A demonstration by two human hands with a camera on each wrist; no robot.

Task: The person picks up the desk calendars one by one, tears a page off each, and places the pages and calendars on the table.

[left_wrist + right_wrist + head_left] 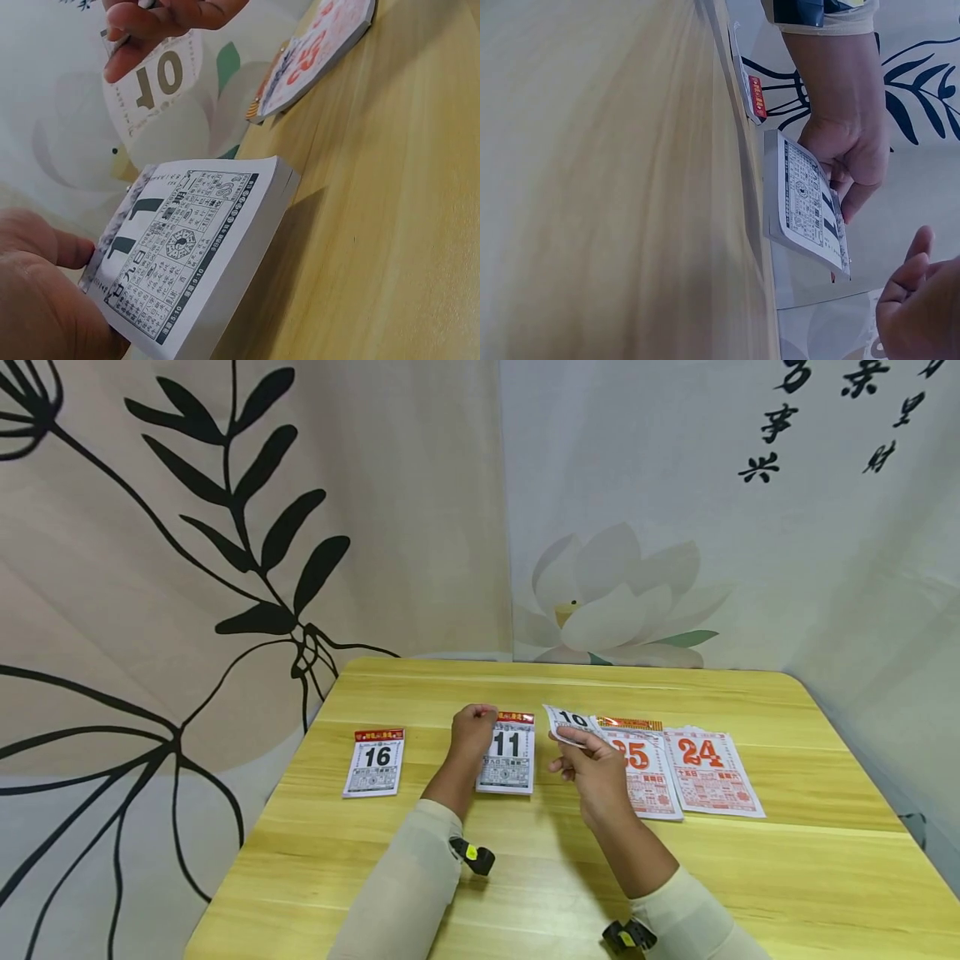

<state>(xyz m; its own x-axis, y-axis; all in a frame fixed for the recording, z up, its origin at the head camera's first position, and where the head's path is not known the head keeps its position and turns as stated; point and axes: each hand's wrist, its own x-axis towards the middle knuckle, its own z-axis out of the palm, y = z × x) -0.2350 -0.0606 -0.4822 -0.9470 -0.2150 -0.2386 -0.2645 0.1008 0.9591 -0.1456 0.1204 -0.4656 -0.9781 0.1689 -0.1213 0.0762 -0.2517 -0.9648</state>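
My left hand (474, 735) grips the upper left edge of a small tear-off calendar (506, 768) that shows a black 11 beneath a red header. In the left wrist view, the thick pad (195, 247) has its thumb-side edge against that hand (45, 292). A loose calendar page (562, 718) with a black 10 is pinched between thumb and fingers of my right hand (592, 768), raised just right of the pad. The same page (159, 81) hangs below the right fingers in the left wrist view. The right hand (922, 307) appears at the lower right of its own view.
To the left lies another calendar pad (375, 768) showing 16. On the right, a larger pad (652, 785) with a red 25 lies partly behind the right hand, beside a red 24 page (716, 777) with a ragged top. All rest on a wooden table (300, 877) before printed curtains (420, 510).
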